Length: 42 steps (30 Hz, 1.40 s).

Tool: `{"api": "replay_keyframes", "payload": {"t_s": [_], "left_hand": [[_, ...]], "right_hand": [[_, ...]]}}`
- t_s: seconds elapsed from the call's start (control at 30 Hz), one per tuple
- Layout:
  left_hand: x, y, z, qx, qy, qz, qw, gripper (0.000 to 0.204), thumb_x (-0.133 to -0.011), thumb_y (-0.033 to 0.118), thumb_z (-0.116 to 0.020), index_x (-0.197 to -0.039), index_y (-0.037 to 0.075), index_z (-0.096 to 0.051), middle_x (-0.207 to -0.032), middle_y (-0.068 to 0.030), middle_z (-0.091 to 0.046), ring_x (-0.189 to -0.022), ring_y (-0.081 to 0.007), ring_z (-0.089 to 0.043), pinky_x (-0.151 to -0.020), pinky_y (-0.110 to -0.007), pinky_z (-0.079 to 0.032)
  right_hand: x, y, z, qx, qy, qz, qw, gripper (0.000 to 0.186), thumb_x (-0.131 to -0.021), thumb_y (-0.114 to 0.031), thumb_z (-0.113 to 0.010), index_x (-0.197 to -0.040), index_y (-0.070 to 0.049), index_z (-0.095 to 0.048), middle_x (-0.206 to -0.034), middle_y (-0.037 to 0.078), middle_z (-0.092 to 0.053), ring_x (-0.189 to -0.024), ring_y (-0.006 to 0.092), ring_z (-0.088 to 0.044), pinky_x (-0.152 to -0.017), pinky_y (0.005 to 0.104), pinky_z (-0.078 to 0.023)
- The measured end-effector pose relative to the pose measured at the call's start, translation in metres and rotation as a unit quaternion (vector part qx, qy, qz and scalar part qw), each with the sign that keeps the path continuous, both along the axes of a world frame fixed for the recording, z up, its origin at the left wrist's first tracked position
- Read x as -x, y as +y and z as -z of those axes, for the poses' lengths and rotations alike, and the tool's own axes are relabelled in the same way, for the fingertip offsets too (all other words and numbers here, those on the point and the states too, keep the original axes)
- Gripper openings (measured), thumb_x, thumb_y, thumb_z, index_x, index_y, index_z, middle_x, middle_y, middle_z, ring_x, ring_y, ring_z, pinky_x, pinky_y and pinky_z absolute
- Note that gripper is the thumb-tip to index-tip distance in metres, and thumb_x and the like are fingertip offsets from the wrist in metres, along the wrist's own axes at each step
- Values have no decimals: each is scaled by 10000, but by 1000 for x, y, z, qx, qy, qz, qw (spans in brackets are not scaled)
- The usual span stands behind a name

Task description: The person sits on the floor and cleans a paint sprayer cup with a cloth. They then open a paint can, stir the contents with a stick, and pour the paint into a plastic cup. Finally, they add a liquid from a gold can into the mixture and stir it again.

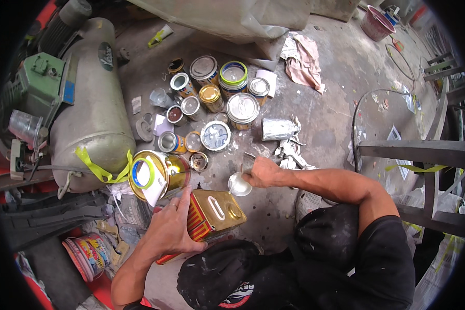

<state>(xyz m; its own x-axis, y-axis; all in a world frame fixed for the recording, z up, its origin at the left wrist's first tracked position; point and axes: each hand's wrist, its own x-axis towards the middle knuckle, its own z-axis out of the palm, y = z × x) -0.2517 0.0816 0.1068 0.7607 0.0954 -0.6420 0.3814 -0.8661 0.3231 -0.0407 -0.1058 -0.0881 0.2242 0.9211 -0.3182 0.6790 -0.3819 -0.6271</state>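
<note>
My left hand (172,226) is closed across a rectangular metal can (222,207), gold on top with red and yellow sides. The can leans against my lap; its top carries a strap handle and a round cap. Fingers press its far edge while the thumb lies along the near side. My right hand (263,172) is closed on a flat grey strip (248,162) that juts up from the fist. Its fingertips are at the rim of a small round container (240,184) with white liquid inside. Whether they also touch that rim, I cannot tell.
Several paint cans (243,109) cluster ahead on the stained floor. A large gold can (178,173) stands at the left, beside a compressor tank (90,103). Silver-coated cup (279,129) and pink cloth (303,64) lie farther right. Metal bars (408,150) flank my right.
</note>
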Motion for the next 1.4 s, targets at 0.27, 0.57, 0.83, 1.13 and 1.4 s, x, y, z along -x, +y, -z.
{"api": "replay_keyframes", "payload": {"t_s": [0.27,0.57,0.83,1.13,1.4], "left_hand": [[2,3,6,9,-3,2,1000,1358,-554,476,-886,-1539,-73,-130,-1307,-336,-524,-1192,-475,-560,-1021,-445,-463],[2,5,10,19,-25,5,1000,1376,-542,477,-893,-1540,-74,-122,-1287,-338,-530,-1182,-473,-565,-1013,-441,-465],[4,8,15,20,-39,4,999,1369,-542,463,-896,-1536,-80,-127,-1284,-340,-527,-1185,-471,-560,-1017,-442,-460],[4,8,14,26,-32,-6,999,1370,-532,445,-902,-1541,-67,-128,-1311,-336,-509,-1208,-472,-544,-1034,-443,-452],[37,11,33,40,-135,-93,986,1297,-526,372,-923,-1519,-46,-199,-1334,-299,-520,-1237,-444,-544,-1044,-448,-458]], "right_hand": [[-1,2,0,5,10,-4,1000,362,-876,-290,-638,-735,36,-706,-725,276,-663,-746,442,-681,-723,497,-556],[1,3,5,23,12,18,999,382,-887,-305,-627,-759,47,-703,-741,275,-669,-769,436,-685,-740,492,-556],[-1,4,-2,34,21,12,999,405,-896,-322,-621,-761,53,-695,-748,278,-670,-777,437,-682,-757,491,-552],[-1,5,1,43,18,2,999,409,-895,-327,-610,-762,48,-706,-764,276,-674,-774,442,-676,-776,496,-549],[-4,2,33,-26,18,76,997,377,-906,-336,-594,-855,6,-742,-821,270,-684,-812,442,-671,-771,489,-550]]}}
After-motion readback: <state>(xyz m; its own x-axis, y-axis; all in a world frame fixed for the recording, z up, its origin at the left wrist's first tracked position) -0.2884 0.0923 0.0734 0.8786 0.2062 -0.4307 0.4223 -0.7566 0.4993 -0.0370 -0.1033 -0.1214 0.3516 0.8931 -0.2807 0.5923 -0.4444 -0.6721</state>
